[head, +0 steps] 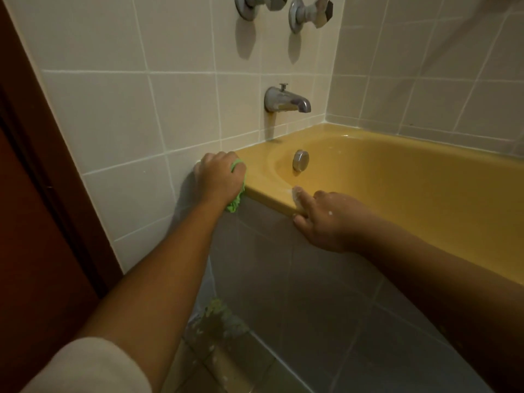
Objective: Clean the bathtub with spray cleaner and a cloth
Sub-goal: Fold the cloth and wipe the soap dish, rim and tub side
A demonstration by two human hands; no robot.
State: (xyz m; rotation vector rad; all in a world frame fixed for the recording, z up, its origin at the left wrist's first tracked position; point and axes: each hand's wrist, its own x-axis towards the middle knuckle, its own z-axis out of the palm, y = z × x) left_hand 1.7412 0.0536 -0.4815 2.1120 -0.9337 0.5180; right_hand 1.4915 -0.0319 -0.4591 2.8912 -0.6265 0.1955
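A yellow bathtub (397, 177) fills the right half of the view, its front rim running down to the right. My left hand (219, 177) is closed around a bunched green cloth (236, 201) and presses it on the tub's near left corner, where the rim meets the tiled wall. My right hand (323, 219) rests on the front rim a little to the right, fingers draped over the edge, with white foam on the fingertips. No spray bottle is in view.
A metal spout (286, 100) sticks out of the white tiled wall above the tub end, with two tap handles (310, 12) higher up. A round overflow cap (300, 160) sits inside the tub. Grey tiles (312, 293) cover the tub's front. A dark door frame (42, 165) stands at left.
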